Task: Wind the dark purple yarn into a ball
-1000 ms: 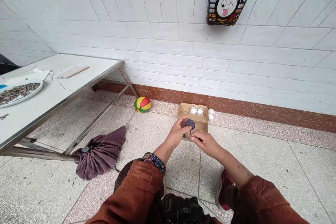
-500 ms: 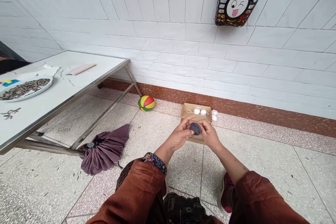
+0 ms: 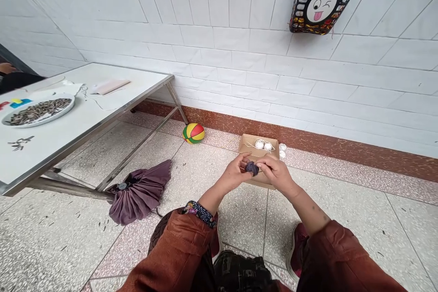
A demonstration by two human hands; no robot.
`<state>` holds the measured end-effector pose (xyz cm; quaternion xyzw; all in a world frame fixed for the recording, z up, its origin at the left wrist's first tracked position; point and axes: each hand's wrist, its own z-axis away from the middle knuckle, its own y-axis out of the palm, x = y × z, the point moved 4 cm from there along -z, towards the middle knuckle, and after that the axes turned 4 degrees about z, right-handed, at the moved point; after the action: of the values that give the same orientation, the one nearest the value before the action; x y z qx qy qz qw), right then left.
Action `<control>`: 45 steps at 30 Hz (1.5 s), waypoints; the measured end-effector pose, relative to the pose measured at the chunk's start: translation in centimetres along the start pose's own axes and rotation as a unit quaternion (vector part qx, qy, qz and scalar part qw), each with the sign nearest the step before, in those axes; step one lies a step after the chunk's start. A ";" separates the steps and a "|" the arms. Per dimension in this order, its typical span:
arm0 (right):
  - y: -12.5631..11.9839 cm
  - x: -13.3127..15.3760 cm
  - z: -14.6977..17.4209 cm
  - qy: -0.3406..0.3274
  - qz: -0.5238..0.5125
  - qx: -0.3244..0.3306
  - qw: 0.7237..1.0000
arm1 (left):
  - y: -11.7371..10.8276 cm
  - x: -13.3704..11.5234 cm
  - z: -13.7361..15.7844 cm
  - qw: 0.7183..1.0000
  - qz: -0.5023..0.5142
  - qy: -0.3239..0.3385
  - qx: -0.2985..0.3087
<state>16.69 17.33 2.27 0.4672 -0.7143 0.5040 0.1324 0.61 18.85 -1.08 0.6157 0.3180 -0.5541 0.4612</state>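
A small ball of dark grey-purple yarn (image 3: 252, 168) is held between my two hands over a cardboard box. My left hand (image 3: 235, 171) wraps its fingers and thumb around the ball's left side. At the right side, my right hand (image 3: 278, 174) is closed in a pinch at the yarn; the strand itself is too small to make out clearly. Two white balls of string (image 3: 263, 145) lie in the far part of the open cardboard box (image 3: 247, 139), with loose white ends beside them. My hands hide part of the near half of the box.
Small white round things (image 3: 282, 149) lie right of the box. A striped ball (image 3: 193, 133) and a purple umbrella (image 3: 140, 198) are on the floor. A table (image 3: 137, 80) on the left bears a plate of seeds (image 3: 41, 113). A basket (image 3: 323, 7) hangs on the wall. Someone's arm shows far left.
My right hand has turned and come over the upper right side of the yarn ball, its fingers now pinched there. The ball has turned in my left hand. The view has shifted slightly left.
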 end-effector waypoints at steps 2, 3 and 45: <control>0.3 -1.7 -0.4 0.036 -0.004 -0.022 0.999 | 0.6 0.0 0.4 0.998 0.038 -0.007 0.058; 0.8 -2.6 -0.4 0.058 -0.009 -0.022 0.998 | 0.8 -0.1 0.5 0.995 0.061 -0.007 0.078; -0.8 -4.8 4.1 0.123 -0.003 0.003 0.992 | 4.9 0.6 -4.3 0.986 0.168 0.016 -0.003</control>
<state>21.06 16.35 -2.29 0.4045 -0.6894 0.5595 0.2191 6.84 20.92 -0.81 0.6676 0.2189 -0.4583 0.5443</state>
